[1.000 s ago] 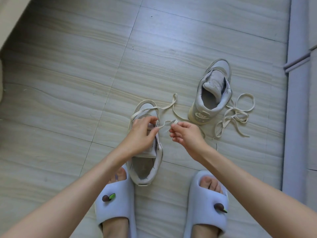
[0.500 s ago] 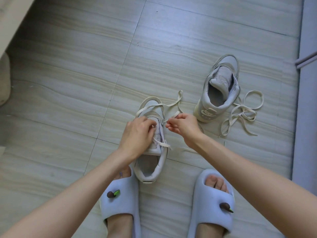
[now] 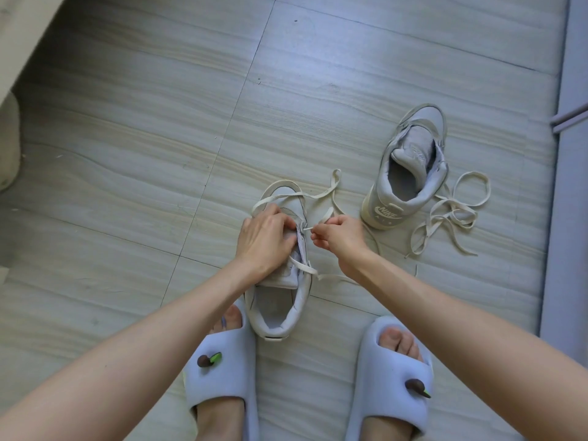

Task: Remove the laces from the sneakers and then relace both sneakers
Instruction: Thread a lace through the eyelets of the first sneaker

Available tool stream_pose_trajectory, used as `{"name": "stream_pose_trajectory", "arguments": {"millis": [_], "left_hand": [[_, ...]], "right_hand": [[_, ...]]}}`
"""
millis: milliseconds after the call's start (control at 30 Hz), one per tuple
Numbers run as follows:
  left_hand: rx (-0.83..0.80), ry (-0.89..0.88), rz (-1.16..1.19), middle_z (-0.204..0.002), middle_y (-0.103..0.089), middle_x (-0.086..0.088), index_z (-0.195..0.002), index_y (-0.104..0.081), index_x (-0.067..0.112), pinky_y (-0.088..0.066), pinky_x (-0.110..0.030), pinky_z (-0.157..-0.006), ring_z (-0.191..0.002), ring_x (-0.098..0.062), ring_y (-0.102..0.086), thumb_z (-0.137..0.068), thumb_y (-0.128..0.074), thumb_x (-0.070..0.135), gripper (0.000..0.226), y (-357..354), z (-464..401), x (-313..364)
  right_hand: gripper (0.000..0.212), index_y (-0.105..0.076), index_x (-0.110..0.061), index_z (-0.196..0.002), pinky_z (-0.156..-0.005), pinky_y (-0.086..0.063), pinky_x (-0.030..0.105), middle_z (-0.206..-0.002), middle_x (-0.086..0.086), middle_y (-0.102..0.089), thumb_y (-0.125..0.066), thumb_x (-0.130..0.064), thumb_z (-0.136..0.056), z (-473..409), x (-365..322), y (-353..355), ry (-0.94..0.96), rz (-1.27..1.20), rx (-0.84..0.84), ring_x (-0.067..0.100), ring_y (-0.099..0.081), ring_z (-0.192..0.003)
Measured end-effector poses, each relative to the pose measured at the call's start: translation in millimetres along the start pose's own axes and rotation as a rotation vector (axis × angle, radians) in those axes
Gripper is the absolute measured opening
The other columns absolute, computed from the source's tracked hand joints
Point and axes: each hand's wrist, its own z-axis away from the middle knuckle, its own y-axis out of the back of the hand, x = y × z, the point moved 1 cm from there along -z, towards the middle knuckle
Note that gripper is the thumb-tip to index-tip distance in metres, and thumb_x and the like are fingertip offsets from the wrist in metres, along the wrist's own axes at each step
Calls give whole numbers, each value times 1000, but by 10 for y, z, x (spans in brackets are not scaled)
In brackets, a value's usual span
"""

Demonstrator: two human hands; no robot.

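Moved: right hand point(image 3: 342, 238) now nearer pale grey leather sneaker point(image 3: 288, 275), pinching cream flat lace point(image 3: 319, 218).
Left hand point(image 3: 265, 241): gripping sneaker's tongue.

near sneaker point(image 3: 288, 300): its laced middle and tongue top lie under the left hand point(image 3: 265, 240), so the eyelets there cannot be told.
lace point(image 3: 321, 195): its tip, beside the near sneaker's right eyelet row, is too small to tell whether it has entered a hole; the right hand point(image 3: 342, 238) covers part of it.
left hand fingers point(image 3: 288, 222): tips curled out of sight against the near sneaker.
loose lace point(image 3: 451, 214): one stretch passes behind the far sneaker point(image 3: 404, 173).
slippers point(image 3: 222, 370): heels cut off by the bottom edge, below the near sneaker.
pale object point(image 3: 9, 148): cut by the left edge, unidentifiable.
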Motion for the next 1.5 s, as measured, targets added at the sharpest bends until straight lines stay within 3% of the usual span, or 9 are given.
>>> {"name": "stream_pose_trajectory", "arguments": {"millis": [167,367,533,667,833,933,1067,1267,1500], "left_hand": [[8,2,113,-98,-54,5,-101,-71,22,-37,-35,-87,-101,-20,-57,-84,-65,31,20,-1,-5,-39],[-13,18,213,-91,-48,8,-98,-72,22,-42,-37,-86,-96,-19,-56,-81,-70,27,18,7,-19,-48],[19,37,175,-92,-50,8,-91,-72,23,-43,-33,-81,-97,-17,-55,-84,-65,29,11,-37,-25,-38],[79,5,236,-88,-53,8,-83,-67,14,-36,-24,-72,-87,-14,-54,-85,-65,21,7,-59,-7,-70],[64,8,340,-78,-54,10,-76,-60,15,-30,-16,-65,-75,-9,-49,-83,-67,16,10,-3,28,-167],[39,41,397,-80,-58,6,-75,-60,17,-35,-19,-68,-76,-12,-52,-83,-67,15,11,13,45,-206],[25,30,391,-81,-57,5,-78,-57,16,-31,-15,-64,-77,-12,-51,-85,-64,12,11,24,76,-228],[39,7,385,-83,-57,1,-81,-54,13,-30,-13,-63,-75,-13,-49,-86,-61,7,10,18,107,-250],[70,26,384,-84,-58,-5,-83,-54,8,-30,-20,-66,-78,-18,-51,-87,-59,5,7,19,105,-286]], "right_hand": [[27,-46,-11,-67,-72,-55,32,-63,7,-58,-62,7,-80,-7,-3,-32,17,65,22,19,-61,-60],[29,-46,-8,-65,-47,-49,17,-63,11,-56,-65,9,-80,13,-95,-32,-38,-4,-137,11,-55,-45],[28,-50,-10,-63,-52,-47,17,-63,6,-54,-68,2,-81,9,-90,-2,-55,-2,-199,12,-51,-55],[25,-52,-18,-66,-66,-41,26,-71,-3,-56,-59,-4,-85,77,-44,-22,-85,-69,-230,10,-51,-70],[15,-56,-18,-76,-79,-41,33,-82,-4,-69,-48,-9,-85,161,-238,56,-158,-438,-411,12,-59,-83],[9,-60,-13,-87,-87,-45,37,-73,-1,-67,-54,-17,-82,200,-380,237,-131,-598,-495,16,-65,-79],[23,-59,-7,-89,-72,-45,30,-48,-4,-47,-44,-23,-97,186,-354,511,-3,-364,-325,12,-53,-50],[13,-63,-1,-90,-54,-46,27,-44,2,-38,-51,-6,-90,192,-24,1103,106,104,142,9,-44,-34],[17,-59,-11,-85,-61,-40,22,-39,-9,-36,-45,-4,-91,216,227,1718,-54,-431,453,8,-38,-42]]}}
